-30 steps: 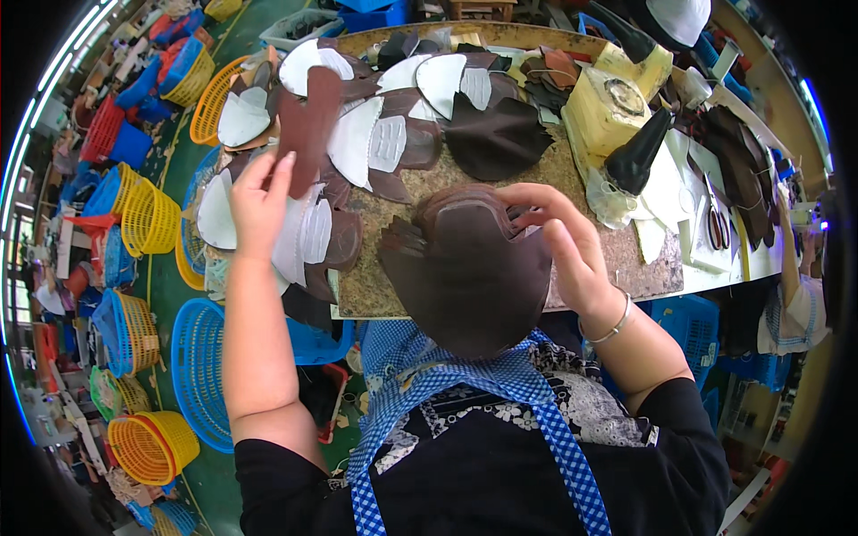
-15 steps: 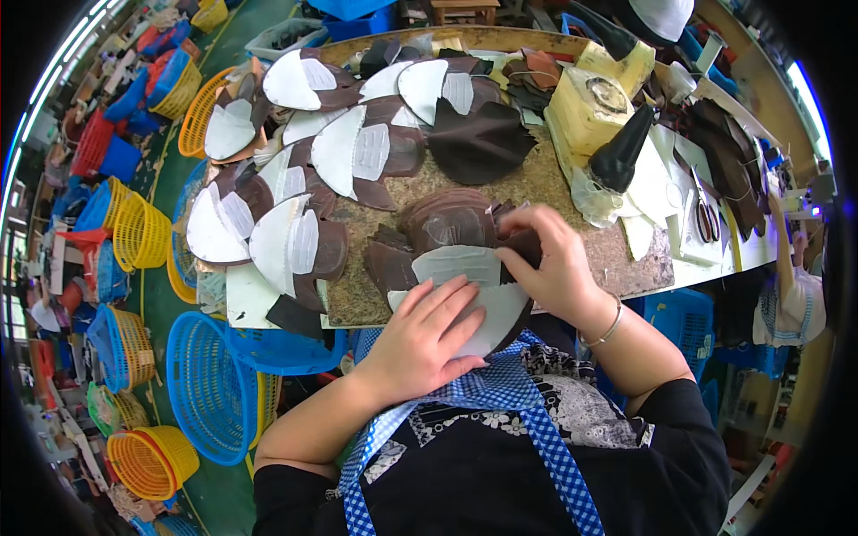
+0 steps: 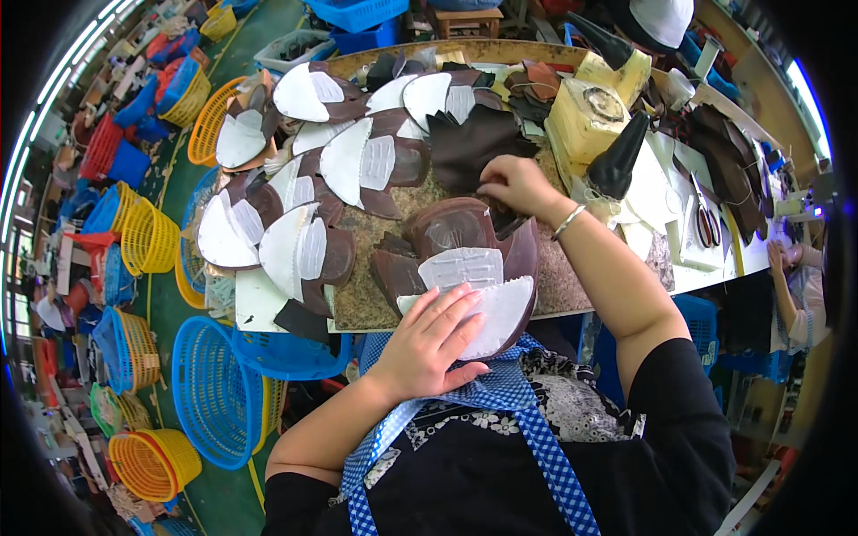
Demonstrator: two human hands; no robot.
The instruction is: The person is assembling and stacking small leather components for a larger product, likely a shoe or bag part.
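A brown leather shoe upper (image 3: 451, 228) lies at the front edge of the worktable, with a scalloped white lining piece (image 3: 505, 308) and a smaller light-grey ribbed patch (image 3: 460, 268) on it. My left hand (image 3: 438, 330) rests on the white lining with its fingers stretched out. Beyond the upper's right side flap (image 3: 520, 255), my right hand (image 3: 523, 189) is closed with its fingertips pinched together, close to a dark leather sheet (image 3: 478, 143). Whatever those fingertips hold is hidden.
Several similar uppers with white linings (image 3: 347, 165) overlap across the left of the worktable (image 3: 357, 304). At the right are yellowish blocks (image 3: 585, 116), a black cone (image 3: 618, 156) and scissors (image 3: 706, 219). Blue baskets (image 3: 214, 393) stand at the left; another person (image 3: 800, 295) is far right.
My right hand has left the upper's right edge and moved away from me toward the dark leather sheet. The right flap now lies spread. My left hand remains on the lining.
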